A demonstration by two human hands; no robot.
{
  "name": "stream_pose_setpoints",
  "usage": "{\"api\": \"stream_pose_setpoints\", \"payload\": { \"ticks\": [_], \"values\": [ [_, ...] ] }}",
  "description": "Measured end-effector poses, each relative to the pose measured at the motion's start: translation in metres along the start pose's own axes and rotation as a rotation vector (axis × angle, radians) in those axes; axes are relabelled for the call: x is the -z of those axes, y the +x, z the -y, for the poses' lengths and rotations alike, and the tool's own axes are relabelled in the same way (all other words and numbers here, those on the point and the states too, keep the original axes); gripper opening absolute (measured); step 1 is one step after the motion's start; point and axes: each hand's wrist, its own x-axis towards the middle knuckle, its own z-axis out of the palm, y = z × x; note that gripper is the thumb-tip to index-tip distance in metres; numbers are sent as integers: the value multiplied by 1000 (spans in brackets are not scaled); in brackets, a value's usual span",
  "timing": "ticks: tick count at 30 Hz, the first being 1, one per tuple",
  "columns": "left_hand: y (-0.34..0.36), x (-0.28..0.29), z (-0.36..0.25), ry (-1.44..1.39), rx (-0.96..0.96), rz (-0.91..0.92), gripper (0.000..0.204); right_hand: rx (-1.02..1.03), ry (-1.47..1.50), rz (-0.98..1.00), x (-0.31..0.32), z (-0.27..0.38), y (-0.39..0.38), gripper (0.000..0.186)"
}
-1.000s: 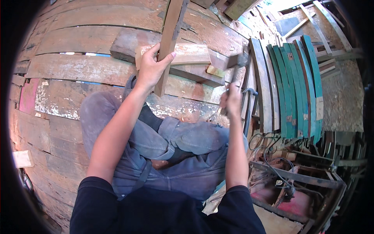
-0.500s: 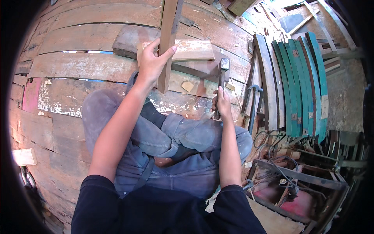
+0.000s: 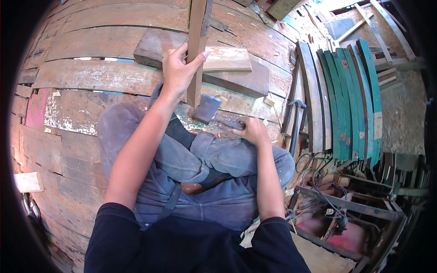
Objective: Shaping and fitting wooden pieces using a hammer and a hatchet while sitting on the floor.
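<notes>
I sit cross-legged on a floor of worn wooden planks point(image 3: 91, 77). My left hand point(image 3: 178, 68) grips a narrow upright wooden slat point(image 3: 197, 41) that stands on a thick dark wooden block point(image 3: 154, 45) in front of me. My right hand point(image 3: 249, 129) is shut on the handle of a hammer point(image 3: 207, 108), whose blurred metal head hangs low beside the foot of the slat, over my knees. A paler flat board point(image 3: 227, 59) lies across the block behind the slat.
Several curved green and brown planks point(image 3: 346, 91) lean in a row at the right. A dark metal tool point(image 3: 296, 123) lies beside them. Cables and a metal frame point(image 3: 346, 204) crowd the lower right. Small wood chips lie scattered on the floor.
The hammer has swung down from beside the slat at the right to a low spot near my knees. My left hand keeps its hold on the slat.
</notes>
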Motion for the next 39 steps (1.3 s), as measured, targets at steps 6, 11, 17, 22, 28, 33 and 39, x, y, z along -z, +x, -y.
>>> {"api": "stream_pose_setpoints", "payload": {
  "ticks": [6,11,17,22,28,33,39],
  "values": [
    [2,1,1,-82,-49,-22,43,46,-117,139,-15,15,10,50],
    [3,-3,1,-82,-38,-24,41,116,84,-108,-46,-21,48,53],
    [1,1,4,-93,-14,-49,38,71,-33,-362,-72,8,84,60],
    [4,3,3,-109,-7,-55,35,-7,256,-253,-48,9,88,48],
    [2,-7,-4,-167,54,-32,34,-16,361,-609,-4,-66,112,23],
    [0,-8,2,-143,43,-32,35,-181,382,-570,18,-123,133,21],
    [2,-7,2,-138,66,-29,37,-111,11,-825,18,-116,129,30]
  ]
}}
